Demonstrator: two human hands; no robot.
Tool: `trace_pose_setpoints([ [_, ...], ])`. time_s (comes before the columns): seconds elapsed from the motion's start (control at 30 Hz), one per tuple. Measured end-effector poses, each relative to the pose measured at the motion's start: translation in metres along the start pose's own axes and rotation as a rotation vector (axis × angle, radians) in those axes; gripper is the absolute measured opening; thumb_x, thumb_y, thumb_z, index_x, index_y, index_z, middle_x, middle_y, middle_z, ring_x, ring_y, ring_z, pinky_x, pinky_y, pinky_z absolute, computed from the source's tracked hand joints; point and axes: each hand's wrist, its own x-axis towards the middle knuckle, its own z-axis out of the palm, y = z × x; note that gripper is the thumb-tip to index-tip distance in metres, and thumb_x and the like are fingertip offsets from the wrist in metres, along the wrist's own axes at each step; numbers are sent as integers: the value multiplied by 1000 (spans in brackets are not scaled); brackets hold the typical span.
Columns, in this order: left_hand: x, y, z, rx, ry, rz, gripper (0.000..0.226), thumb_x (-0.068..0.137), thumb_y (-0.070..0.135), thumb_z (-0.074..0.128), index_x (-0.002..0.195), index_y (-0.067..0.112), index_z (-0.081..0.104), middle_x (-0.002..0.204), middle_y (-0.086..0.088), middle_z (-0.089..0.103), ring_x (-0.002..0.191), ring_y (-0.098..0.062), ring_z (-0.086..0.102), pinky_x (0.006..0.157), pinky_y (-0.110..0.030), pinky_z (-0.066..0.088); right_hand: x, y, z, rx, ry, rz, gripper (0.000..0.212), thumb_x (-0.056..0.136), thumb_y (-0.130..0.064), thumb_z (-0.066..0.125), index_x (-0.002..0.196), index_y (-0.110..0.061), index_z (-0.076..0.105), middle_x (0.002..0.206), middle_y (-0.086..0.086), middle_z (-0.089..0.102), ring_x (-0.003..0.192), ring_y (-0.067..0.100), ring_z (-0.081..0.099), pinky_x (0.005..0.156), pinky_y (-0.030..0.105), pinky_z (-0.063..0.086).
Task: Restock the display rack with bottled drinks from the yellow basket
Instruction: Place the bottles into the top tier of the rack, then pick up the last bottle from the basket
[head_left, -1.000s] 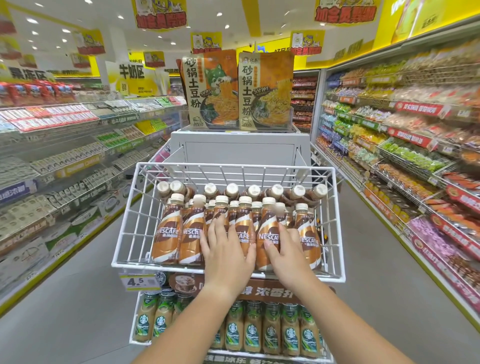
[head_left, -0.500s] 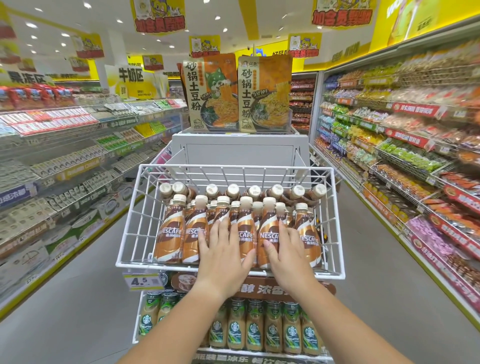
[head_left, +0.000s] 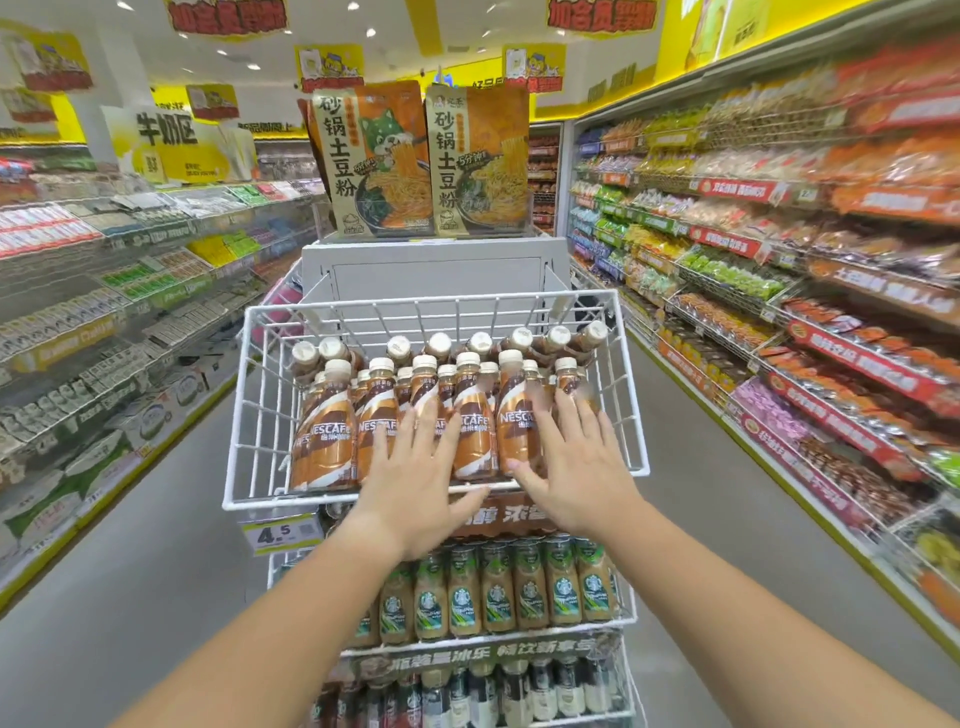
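Left hand, right hand pressing flat on coffee bottles in top rack tier, fingers spread wide, holding nothing. Tier looking nearly full; straightening remaining.

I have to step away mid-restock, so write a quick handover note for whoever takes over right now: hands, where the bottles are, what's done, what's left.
Left hand: open, fingers flat against the front of the Nescafe bottles; no grip on any.
Right hand: open, flat against the same front row, further right.
Bottles: standing packed in the rack's top wire basket, a few lying on their sides at the back. Starbucks bottles fill the tier below.
Done: the top tier looks largely stocked.
Left: probably square up the front row. The yellow basket is out of view, so I cannot tell how many bottles remain.
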Motion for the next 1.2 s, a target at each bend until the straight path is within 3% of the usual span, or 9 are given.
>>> trace_pose_setpoints([
  [0.2, -42, 21, 20, 6, -31, -14, 98, 87, 83, 13, 159, 22, -13, 167, -12, -15, 153, -34, -13, 121, -63, 1, -59, -2, 18, -32, -56, 9, 86, 95, -71, 22, 162, -22, -2, 168, 10, -13, 154, 27, -15, 125, 50, -4],
  [0.43, -101, 41, 52, -30, -58, -100, 100, 87, 84, 14, 159, 20, -13, 166, -12, -18, 154, -32, -13, 122, -62, 4, -121, -2, 45, 12, -113, -8, 84, 97, -68, 23, 162, -22, -3, 168, 10, -13, 155, 28, -13, 125, 48, -5],
  [0.57, -148, 70, 98, -67, -122, -149, 98, 89, 81, 22, 160, 20, -7, 167, -9, -18, 154, -31, -14, 120, -63, 3, -173, 5, 90, 27, -174, -53, 84, 97, -66, 28, 162, -19, 5, 169, 13, -4, 155, 31, -5, 124, 53, 5],
  [0.73, -207, 92, 173, -76, -212, -230, 101, 82, 80, 18, 160, 17, 15, 168, -14, 2, 154, -37, 5, 116, -68, 18, -238, 11, 167, 60, -281, -31, 86, 91, -66, 27, 160, -15, 22, 167, 17, 13, 154, 36, 11, 123, 55, 14],
  [0.83, -238, 96, 228, -66, -296, -244, 102, 81, 81, 14, 161, 18, 8, 169, -12, -3, 154, -34, 1, 119, -65, 12, -274, 13, 219, 69, -378, -28, 85, 95, -66, 31, 161, -17, 13, 168, 16, 6, 155, 34, 3, 123, 52, 8],
  [0.97, -285, 103, 320, -52, -392, -211, 101, 85, 77, 40, 160, 16, 13, 168, -15, 6, 154, -36, 8, 118, -65, 14, -327, 13, 303, 69, -484, -16, 92, 87, -70, 18, 160, -14, 18, 167, 19, 12, 153, 38, 13, 122, 53, 13],
  [1.1, -331, 111, 425, -56, -541, -233, 101, 81, 80, 19, 160, 18, 9, 168, -13, 1, 154, -36, 3, 118, -64, 15, -383, 12, 404, 95, -557, -4, 91, 87, -69, 25, 157, -10, 31, 162, 22, 27, 149, 41, 25, 118, 55, 22],
  [1.2, -367, 116, 509, -50, -619, -218, 99, 84, 79, 22, 161, 18, 4, 168, -13, -2, 154, -36, 3, 118, -63, 17, -425, 8, 491, 124, -612, 22, 91, 86, -70, 29, 155, -11, 33, 161, 20, 29, 148, 41, 26, 117, 55, 25],
])
